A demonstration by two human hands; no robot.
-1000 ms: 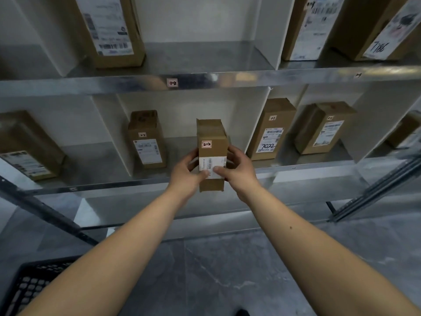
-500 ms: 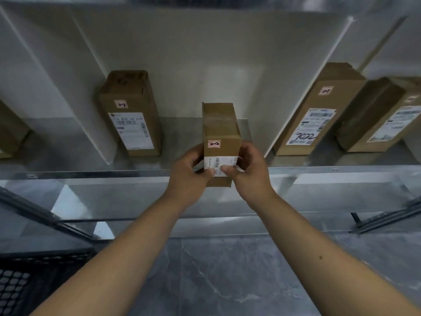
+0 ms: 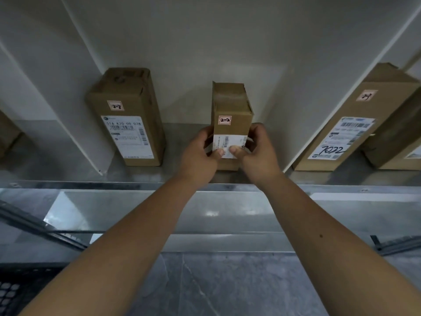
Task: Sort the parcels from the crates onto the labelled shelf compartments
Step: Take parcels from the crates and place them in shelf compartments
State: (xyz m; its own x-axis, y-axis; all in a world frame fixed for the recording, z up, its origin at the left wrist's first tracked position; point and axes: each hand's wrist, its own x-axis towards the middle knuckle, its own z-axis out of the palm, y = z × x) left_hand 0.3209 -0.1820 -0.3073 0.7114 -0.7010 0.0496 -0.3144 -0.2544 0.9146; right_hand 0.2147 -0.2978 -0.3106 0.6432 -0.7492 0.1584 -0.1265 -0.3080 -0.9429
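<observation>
Perhaps a crate, edge-cropped

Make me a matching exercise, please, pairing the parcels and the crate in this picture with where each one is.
Things:
1. short parcel
2. tall parcel
3. parcel marked 7022
4. black crate

Places:
A. farthest right on the shelf
B. bottom left corner, below the shelf
C. gripped between the left hand and right hand
D. standing untouched, left of the hands

Pairs: 1-C, 2-D, 3-A, 4-B

middle parcel marked 2-2, left parcel 2-2, right parcel 7022
</observation>
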